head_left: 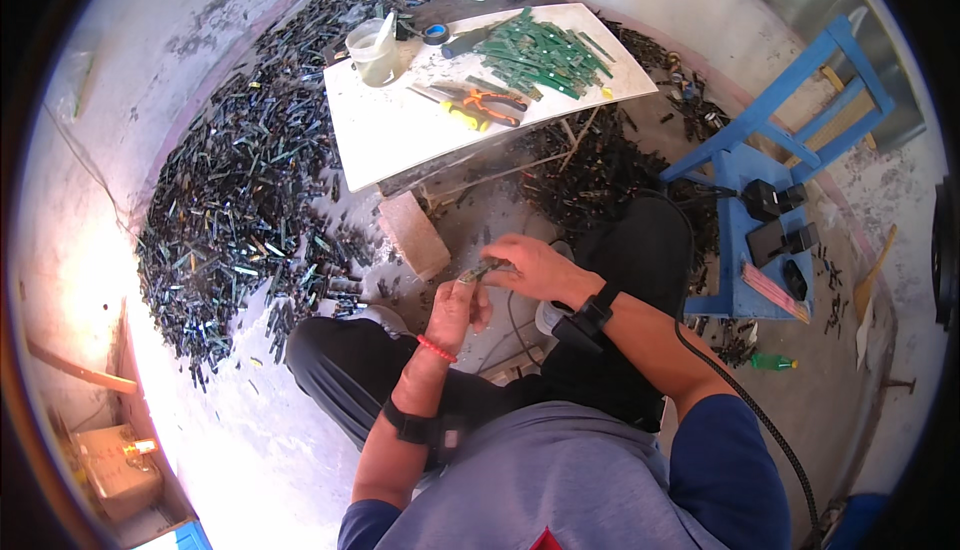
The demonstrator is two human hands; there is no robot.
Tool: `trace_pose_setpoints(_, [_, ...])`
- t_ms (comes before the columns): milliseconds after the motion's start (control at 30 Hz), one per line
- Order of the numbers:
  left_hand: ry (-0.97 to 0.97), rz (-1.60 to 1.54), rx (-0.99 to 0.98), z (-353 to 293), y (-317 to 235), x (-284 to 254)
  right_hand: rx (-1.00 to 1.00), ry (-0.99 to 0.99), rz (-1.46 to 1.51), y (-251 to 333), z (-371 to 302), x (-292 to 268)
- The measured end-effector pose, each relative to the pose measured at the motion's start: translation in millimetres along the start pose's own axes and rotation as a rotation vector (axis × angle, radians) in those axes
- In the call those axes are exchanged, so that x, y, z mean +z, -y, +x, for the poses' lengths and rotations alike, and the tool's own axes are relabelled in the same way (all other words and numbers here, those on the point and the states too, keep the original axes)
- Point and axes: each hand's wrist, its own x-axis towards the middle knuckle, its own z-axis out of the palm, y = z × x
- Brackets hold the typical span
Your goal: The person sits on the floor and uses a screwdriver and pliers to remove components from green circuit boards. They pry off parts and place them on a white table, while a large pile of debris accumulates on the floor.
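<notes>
In front of my lap, both hands meet around a small dark-greenish strip (484, 271), partly covered by fingers; its exact kind is too small to make out. My left hand (457, 308), with a red bead bracelet at the wrist, pinches it from the near left. From the right, my right hand (538, 267) has its fingers closed on the other side of the strip. Beyond them, a white-topped table (370, 140) bears a pile of green circuit board strips (545, 55), orange-handled pliers (485, 102) and a yellow-handled screwdriver (462, 117).
A clear plastic tub (373, 58) and a roll of tape (435, 34) also stand on the table. A large heap of dark strips (245, 190) covers the floor at left. A brick (414, 237) lies by the table. At right is a blue chair (735, 175) holding black devices.
</notes>
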Motion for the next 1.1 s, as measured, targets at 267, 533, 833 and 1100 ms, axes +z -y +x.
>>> trace_pose_setpoints(267, [0.016,-0.021,0.004,0,-7,1,-0.006,0.001,0.031,-7,5,-7])
trace_pose_setpoints(533, [0.013,-0.001,0.031,2,-4,6,0.142,0.01,0.13,-1,5,-14])
trace_pose_setpoints(833, [-0.031,-0.006,0.096,10,-3,16,0.12,-0.196,0.046,-15,8,3])
trace_pose_setpoints(1100, [-0.056,0.032,0.179,11,-3,29,0.286,-0.333,0.3,-14,9,6])
